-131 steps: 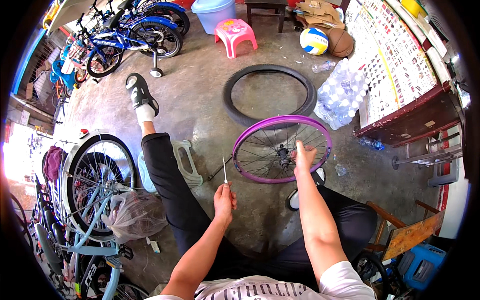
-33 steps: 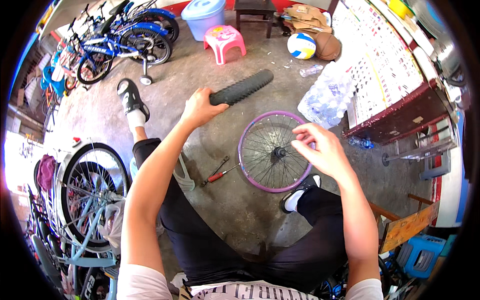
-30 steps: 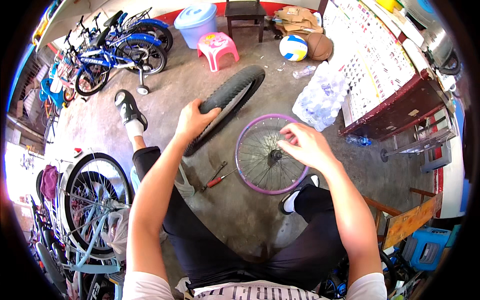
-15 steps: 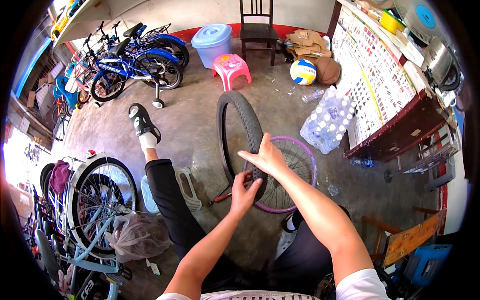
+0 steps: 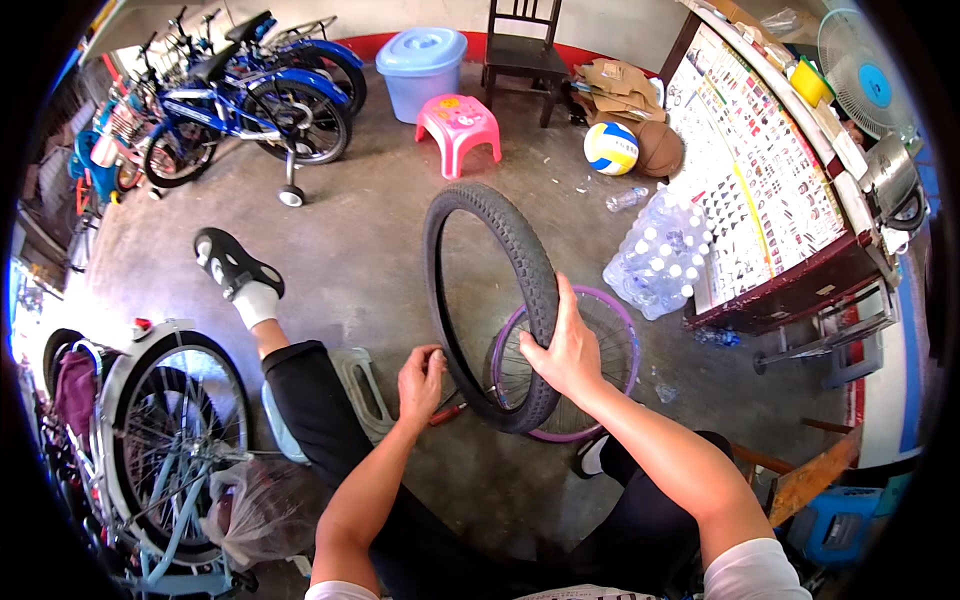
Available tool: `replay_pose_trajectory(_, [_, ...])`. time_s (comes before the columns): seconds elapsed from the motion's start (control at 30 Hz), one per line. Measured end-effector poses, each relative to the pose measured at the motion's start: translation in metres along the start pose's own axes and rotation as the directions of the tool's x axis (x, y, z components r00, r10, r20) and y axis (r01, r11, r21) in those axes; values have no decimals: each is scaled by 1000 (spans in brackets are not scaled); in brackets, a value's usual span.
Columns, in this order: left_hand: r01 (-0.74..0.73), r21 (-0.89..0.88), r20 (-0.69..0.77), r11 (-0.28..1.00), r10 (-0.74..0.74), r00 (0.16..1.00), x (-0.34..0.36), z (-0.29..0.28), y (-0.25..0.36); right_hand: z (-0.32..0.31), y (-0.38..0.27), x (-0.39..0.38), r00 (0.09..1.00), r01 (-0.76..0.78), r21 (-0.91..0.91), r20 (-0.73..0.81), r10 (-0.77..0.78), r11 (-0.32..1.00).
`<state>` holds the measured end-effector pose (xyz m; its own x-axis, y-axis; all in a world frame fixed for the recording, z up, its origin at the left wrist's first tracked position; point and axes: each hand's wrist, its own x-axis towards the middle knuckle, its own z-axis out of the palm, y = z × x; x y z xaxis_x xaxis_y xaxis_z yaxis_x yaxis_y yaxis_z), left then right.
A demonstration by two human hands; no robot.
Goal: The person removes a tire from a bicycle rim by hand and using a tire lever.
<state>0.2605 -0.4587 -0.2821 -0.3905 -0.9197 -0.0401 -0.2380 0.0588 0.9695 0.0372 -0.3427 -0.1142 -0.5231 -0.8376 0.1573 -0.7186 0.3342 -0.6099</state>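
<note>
A black bicycle tyre (image 5: 530,268) stands tilted in front of me. My right hand (image 5: 568,352) grips its right side, thumb on the near face and fingers round the tread. My left hand (image 5: 421,384) is beside the tyre's left edge, fingers curled together; whether anything is pinched in them is hidden. Behind the tyre, a spoked wheel with a purple rim (image 5: 634,345) lies on the floor, partly covered by it. A tool with a red handle (image 5: 447,414) lies on the floor between my left hand and the tyre's lower edge.
Close at left are a light-blue bicycle (image 5: 178,505) and a plastic bag (image 5: 262,510). A pale stool (image 5: 365,395) stands by my left leg. Ahead are a pink stool (image 5: 458,128) and lidded blue bucket (image 5: 422,85). Packed bottles (image 5: 660,255) stand at right.
My left hand has come off the tyre's lower part and moved left. My right hand still grips the tyre, which has turned to show a wider opening. My left foot has shifted left.
</note>
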Motion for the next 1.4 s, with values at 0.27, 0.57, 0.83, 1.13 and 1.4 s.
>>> replay_pose_trajectory(0.27, [251, -122, 217, 960, -221, 951, 40, -16, -7, -10, -4, 7, 998, 57, 49, -44, -54, 997])
replay_pose_trajectory(0.57, [386, -163, 173, 908, -359, 917, 57, -39, -9, 3, -13, 44, 1000, 19, 200, -16, -16, 980])
replay_pose_trajectory(0.83, [374, -144, 172, 916, -349, 921, 57, -28, -11, 2, -15, 40, 999, 32, 201, -16, -29, 979])
replay_pose_trajectory(1.13, [368, -106, 219, 924, -339, 915, 56, -24, -7, 0, -12, 36, 1000, -5, 226, 21, 1, 974])
replay_pose_trajectory(1.4, [383, -105, 238, 918, -350, 906, 55, -23, -8, 2, -17, 35, 999, 24, 217, 32, -32, 976])
